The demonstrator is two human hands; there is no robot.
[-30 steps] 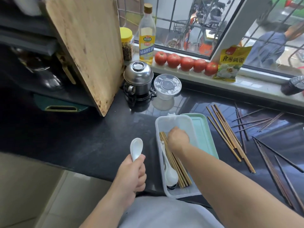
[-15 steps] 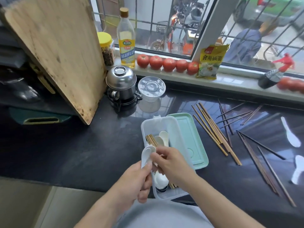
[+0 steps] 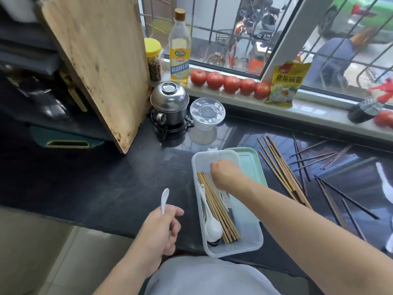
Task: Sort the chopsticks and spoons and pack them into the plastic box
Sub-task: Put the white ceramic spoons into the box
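A clear plastic box (image 3: 251, 248) lies on the dark counter, with its green lid (image 3: 252, 165) against its right side. Inside lie light wooden chopsticks (image 3: 219, 213) and stacked white spoons (image 3: 213, 227). My right hand (image 3: 225, 173) reaches into the box's far end, knuckles up and fingers curled down out of sight; a pale spoon handle shows under the wrist. My left hand (image 3: 161, 228) hovers left of the box and grips a white spoon (image 3: 164, 199) upright. Loose light chopsticks (image 3: 280, 173), dark chopsticks (image 3: 340, 199) and more white spoons (image 3: 385, 184) lie to the right.
A wooden cutting board (image 3: 102, 67) leans at the back left. A steel pot (image 3: 170, 103) and a clear lidded bowl (image 3: 207, 113) stand behind the box. An oil bottle (image 3: 179, 52), tomatoes (image 3: 229, 83) and a yellow packet (image 3: 287, 84) line the windowsill.
Half a second ago both hands met over the box's near end. My right hand has since gone to the box's far end, and my left hand has drawn back left with one spoon.
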